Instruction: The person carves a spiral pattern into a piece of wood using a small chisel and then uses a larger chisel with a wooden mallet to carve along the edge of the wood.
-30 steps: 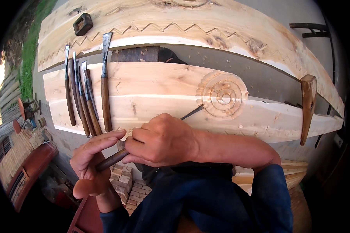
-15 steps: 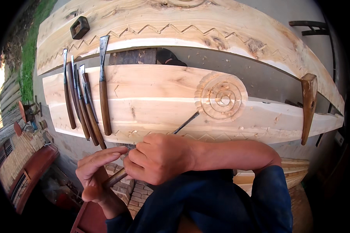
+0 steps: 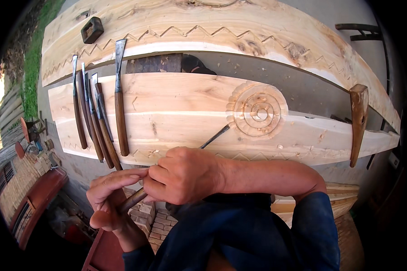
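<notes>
A long chisel (image 3: 215,136) slants across the near edge of the middle plank, its blade tip at the left rim of a carved spiral rosette (image 3: 257,111). My right hand (image 3: 181,175) is closed around the tool, its forearm reaching in from the right. Lower left, my left hand (image 3: 109,198) has the rear of the wooden handle against its palm. Its fingers stretch toward my right hand, with the thumb sticking out. The plank (image 3: 181,126) lies under the blade. Part of the handle is hidden by my right fist.
Several more chisels (image 3: 98,117) lie side by side on the plank's left part. Behind is a second plank (image 3: 176,18) with a zigzag groove and a dark hollow block (image 3: 92,30). A wooden mallet-like piece (image 3: 359,124) rests on the right end. Bricks (image 3: 160,226) are stacked below.
My right hand has shifted slightly away from me, and the blade tip has moved a little along the rosette's left rim. Both hands keep the same hold.
</notes>
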A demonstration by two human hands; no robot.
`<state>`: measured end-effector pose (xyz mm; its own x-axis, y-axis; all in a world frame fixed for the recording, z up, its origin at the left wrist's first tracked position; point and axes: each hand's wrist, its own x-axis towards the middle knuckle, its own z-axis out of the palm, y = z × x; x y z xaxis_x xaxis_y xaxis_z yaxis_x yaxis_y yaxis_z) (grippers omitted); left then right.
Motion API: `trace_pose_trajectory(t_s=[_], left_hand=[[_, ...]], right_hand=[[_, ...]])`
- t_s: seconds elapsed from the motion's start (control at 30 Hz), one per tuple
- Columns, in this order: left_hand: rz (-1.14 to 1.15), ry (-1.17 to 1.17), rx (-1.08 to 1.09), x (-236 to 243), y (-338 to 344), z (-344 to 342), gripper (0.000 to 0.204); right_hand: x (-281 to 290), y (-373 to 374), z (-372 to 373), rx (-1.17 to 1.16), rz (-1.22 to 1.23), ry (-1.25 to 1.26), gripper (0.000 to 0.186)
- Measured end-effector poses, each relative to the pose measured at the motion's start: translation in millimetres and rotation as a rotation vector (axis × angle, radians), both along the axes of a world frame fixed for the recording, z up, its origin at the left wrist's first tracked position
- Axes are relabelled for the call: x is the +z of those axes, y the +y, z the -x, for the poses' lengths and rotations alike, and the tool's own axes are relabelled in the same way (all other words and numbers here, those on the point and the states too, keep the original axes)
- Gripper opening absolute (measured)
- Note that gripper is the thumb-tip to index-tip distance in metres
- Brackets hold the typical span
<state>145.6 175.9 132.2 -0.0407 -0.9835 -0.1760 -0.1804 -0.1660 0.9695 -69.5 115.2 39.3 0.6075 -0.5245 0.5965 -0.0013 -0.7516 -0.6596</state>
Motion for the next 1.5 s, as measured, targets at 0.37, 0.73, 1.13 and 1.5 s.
trace_pose_trajectory(t_s=[0.37, 0.73, 1.13, 1.5], left_hand=[[-0.136, -0.02, -0.084, -12, -30, -9, 0.123], [-0.202, -0.008, -0.028, 3, 20, 18, 0.118], [-0.317, 0.167, 0.142, 0, 58, 38, 0.124], [-0.292, 0.11, 0.106, -1, 53, 33, 0.122]], right_hand=[[-6, -12, 1, -0.078, -0.087, 0.018, 0.031], [11, 21, 20, -0.071, 0.131, 0.045, 0.029], [-2, 20, 19, 0.136, 0.116, 0.021, 0.035], [-3, 17, 17, 0.139, 0.101, 0.017, 0.034]])
